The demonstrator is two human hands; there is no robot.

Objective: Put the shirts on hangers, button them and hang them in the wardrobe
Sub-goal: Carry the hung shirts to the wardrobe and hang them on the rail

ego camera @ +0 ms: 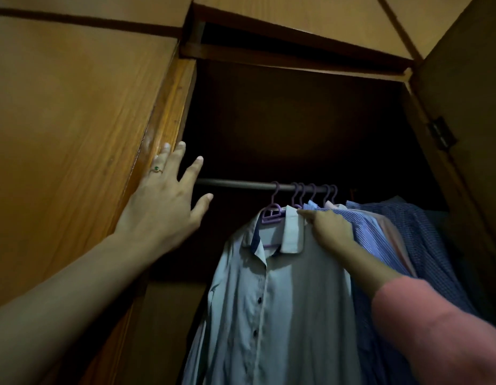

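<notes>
wardrobe door (61, 129): wooden, at far left, its edge under the left hand's fingertips. left hand (163, 201): fingers (172, 157) straight and spread apart, resting on the door edge, holding nothing; ring with green stone (157, 169) on one finger. rail (241, 185): dark bar running rightward from just beside the thumb. purple hangers (272, 212): hooked on the rail, to the right of the left fingers. pale shirt (272, 301): buttoned, hung on the leftmost hanger, collar touching the right fingers. right hand (331, 227): fingers curled, pinching the shirt's shoulder by the collar; pink sleeve (435, 329). striped and dark shirts (394, 232): hanging beyond the right fingers.
</notes>
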